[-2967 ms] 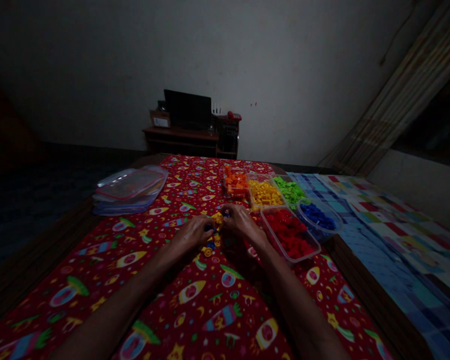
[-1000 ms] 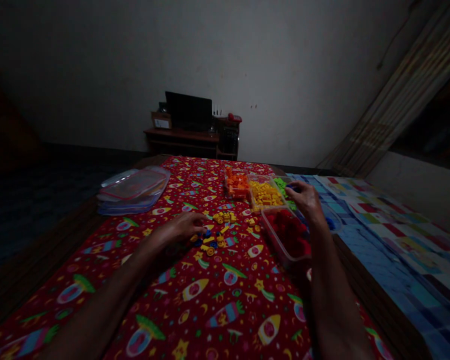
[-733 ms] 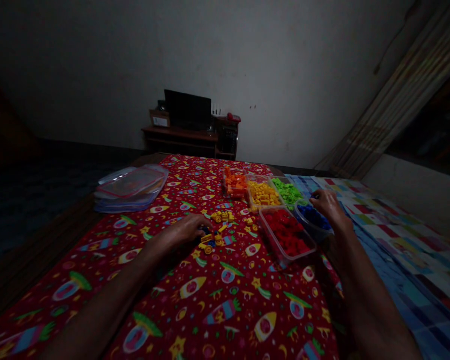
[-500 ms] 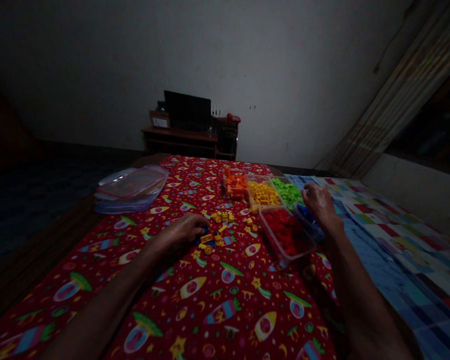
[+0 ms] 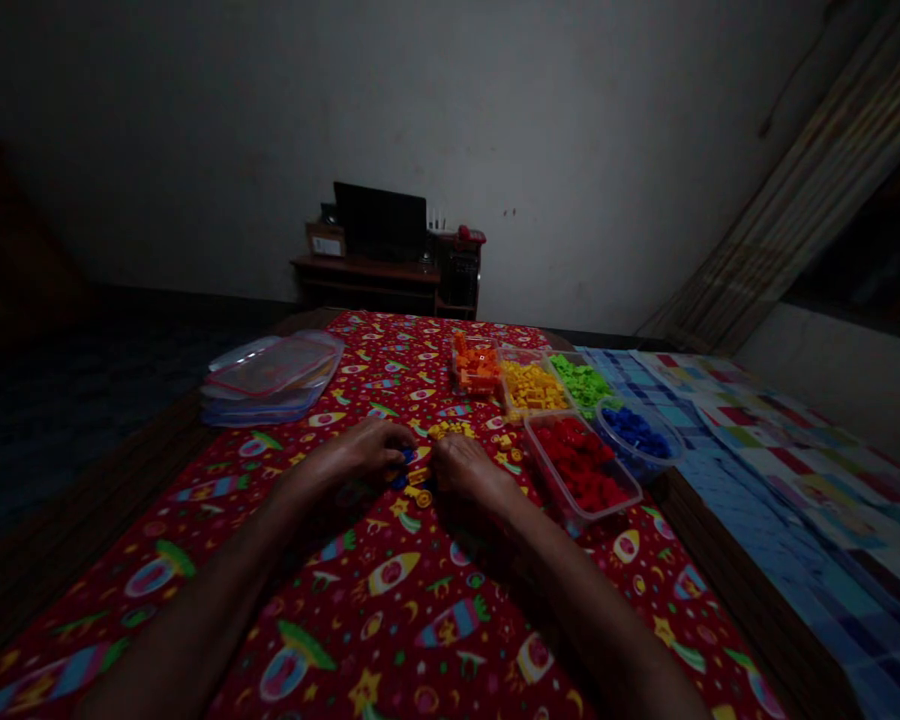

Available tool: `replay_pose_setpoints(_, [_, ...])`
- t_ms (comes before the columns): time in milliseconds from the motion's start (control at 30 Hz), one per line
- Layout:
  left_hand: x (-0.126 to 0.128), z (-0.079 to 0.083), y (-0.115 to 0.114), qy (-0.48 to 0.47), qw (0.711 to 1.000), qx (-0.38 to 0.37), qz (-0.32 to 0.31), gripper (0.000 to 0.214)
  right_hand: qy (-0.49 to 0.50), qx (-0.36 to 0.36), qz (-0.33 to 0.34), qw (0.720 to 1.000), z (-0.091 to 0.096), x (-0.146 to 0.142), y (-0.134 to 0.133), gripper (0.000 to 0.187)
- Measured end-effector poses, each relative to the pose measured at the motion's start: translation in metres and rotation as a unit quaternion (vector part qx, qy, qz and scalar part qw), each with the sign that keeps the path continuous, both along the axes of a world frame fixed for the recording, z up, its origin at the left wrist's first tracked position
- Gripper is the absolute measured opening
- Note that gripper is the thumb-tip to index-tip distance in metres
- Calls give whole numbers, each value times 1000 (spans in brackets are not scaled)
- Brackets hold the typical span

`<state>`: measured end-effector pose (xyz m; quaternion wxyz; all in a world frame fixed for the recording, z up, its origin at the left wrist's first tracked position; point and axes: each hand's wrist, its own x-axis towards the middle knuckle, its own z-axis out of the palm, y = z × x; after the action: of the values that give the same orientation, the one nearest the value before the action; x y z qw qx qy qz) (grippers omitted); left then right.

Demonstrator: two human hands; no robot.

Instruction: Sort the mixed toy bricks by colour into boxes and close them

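Note:
My left hand (image 5: 366, 450) and my right hand (image 5: 466, 466) meet over a small cluster of yellow and blue toy bricks (image 5: 418, 480) on the red rocket-print cloth (image 5: 390, 600). The fingers of both hands curl down onto the bricks. What each hand grips is hidden in the dim light. More loose yellow bricks (image 5: 450, 430) lie just beyond my fingers.
Clear tubs hold sorted bricks to the right: orange (image 5: 474, 366), yellow (image 5: 531, 386), green (image 5: 582, 380), red (image 5: 581, 470) and blue (image 5: 634, 432). Stacked clear lids (image 5: 274, 376) lie at the left. A patchwork cloth (image 5: 787, 470) covers the right. A desk with a monitor (image 5: 381, 225) stands by the wall.
My right hand came back from the blue brick tub at the right to the brick cluster beside my left hand. My left hand stayed on the cluster.

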<state>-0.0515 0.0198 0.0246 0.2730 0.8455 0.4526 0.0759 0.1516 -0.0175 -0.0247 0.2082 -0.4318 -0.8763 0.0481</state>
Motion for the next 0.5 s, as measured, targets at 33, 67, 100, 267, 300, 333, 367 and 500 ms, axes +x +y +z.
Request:
replay_pose_setpoints(33, [2,3,-2,8,1000,-3,-7,32,-8,-1,0,1000,1,1,1,10])
replay_pose_setpoints(67, [3,6,-4,14,1000,-3,-11,32,-12,1,2,1000,3,2,1,9])
replay_pose_setpoints(100, [4,9,-6,16,1000,3,-11,32,-13,7,4,1000,6,3,0,9])
replay_pose_setpoints(267, [2,14,-5,17,999,30,24,33,-29,37,11,999,5,0,-16,6])
replay_pose_setpoints(300, [1,13,-4,19,999,29,29,33,-31,42,20,998,3,-2,-21,5])
replay_pose_setpoints(333, [0,12,-3,19,999,26,31,33,-30,49,28,998,0,-3,-25,5])
replay_pose_setpoints(367, [0,11,-2,16,999,24,32,33,-30,57,36,997,-3,-5,-30,8])
replay_pose_setpoints(500, [-2,0,4,-10,999,11,30,33,-32,72,48,996,-5,-7,-39,14])
